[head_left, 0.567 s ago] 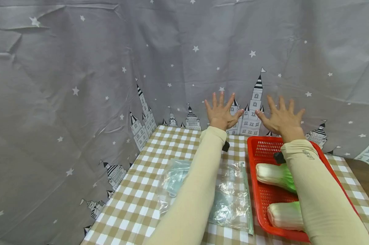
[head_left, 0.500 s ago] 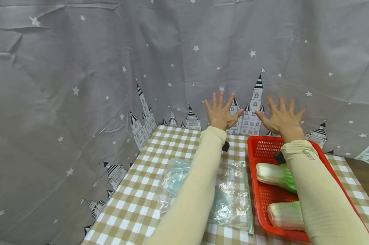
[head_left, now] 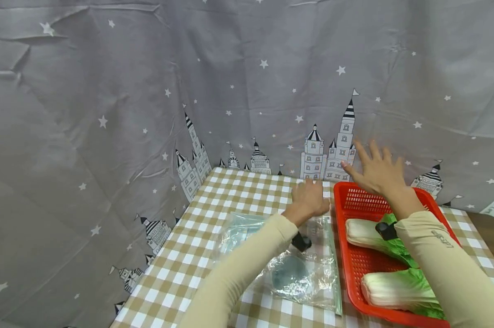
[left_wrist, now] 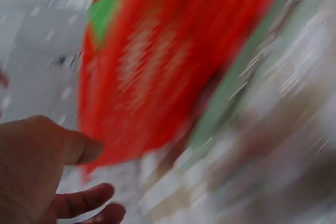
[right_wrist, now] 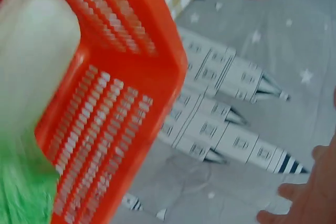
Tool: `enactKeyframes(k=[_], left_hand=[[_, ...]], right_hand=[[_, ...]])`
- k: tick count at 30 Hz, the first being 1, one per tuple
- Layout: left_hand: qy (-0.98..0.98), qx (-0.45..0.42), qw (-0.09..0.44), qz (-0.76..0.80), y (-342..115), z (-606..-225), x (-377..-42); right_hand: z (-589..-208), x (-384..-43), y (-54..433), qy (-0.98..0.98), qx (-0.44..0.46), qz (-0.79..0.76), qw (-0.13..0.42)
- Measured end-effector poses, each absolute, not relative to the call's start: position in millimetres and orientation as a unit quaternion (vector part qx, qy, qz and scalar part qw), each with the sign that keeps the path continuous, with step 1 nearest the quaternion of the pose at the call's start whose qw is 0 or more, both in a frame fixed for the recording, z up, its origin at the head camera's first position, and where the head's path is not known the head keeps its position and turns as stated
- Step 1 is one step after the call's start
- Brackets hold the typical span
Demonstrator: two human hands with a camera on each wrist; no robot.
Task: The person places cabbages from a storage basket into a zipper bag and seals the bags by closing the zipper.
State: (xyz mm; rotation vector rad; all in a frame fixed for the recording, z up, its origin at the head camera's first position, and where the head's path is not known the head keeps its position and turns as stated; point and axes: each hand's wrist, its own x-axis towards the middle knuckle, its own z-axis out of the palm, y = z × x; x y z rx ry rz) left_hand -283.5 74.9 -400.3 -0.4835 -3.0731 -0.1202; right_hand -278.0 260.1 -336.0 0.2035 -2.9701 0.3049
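My left hand [head_left: 310, 199] is above the checked table, beyond a clear zip bag [head_left: 316, 284], fingers loosely bent around nothing. In the left wrist view the thumb and fingers of that hand [left_wrist: 31, 166] stand apart, with the blurred red basket past them. My right hand [head_left: 379, 175] is raised over the far end of the red plastic basket [head_left: 342, 255], fingers spread and holding nothing. Two napa cabbages lie in the basket: a far one [head_left: 365, 233] and a near one [head_left: 388, 288]. My right sleeve partly covers their leafy ends.
The clear bags lie flat to the basket's left, one with a green zip edge [head_left: 336, 273]. A brown-and-white checked cloth [head_left: 177, 278] covers the table. Behind it hangs a grey curtain [head_left: 247, 91] with stars and castles. A brown wooden surface [head_left: 486, 234] shows at the right.
Both hands were held up with fingers spread. The left has dropped toward the bags and its fingers have bent; the right has lowered slightly, still spread. More of the cabbages' leaves shows.
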Motion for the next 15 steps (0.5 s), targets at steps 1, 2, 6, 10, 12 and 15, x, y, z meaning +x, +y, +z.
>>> enactKeyframes(k=[1, 2, 6, 10, 12, 15], left_hand=[[-0.985, -0.161, -0.007, -0.055, 77, -413, -272], [-0.984, -0.165, -0.029, -0.064, 79, -426, -262], [-0.981, -0.165, -0.090, -0.057, 84, -467, -230], [-0.980, -0.159, -0.102, -0.062, 81, -491, -216], [-0.979, -0.155, -0.099, -0.087, 76, -496, -213], [-0.973, -0.150, -0.094, -0.147, 63, -497, -211]], right_hand=[[-339, -273, 259, -0.989, 0.073, 0.101, 0.074], [-342, -268, 257, -0.989, 0.078, 0.103, 0.072], [-352, -250, 245, -0.986, 0.095, 0.121, 0.064], [-361, -232, 235, -0.982, 0.114, 0.135, 0.059], [-365, -224, 233, -0.981, 0.123, 0.138, 0.057], [-372, -211, 233, -0.978, 0.139, 0.144, 0.055]])
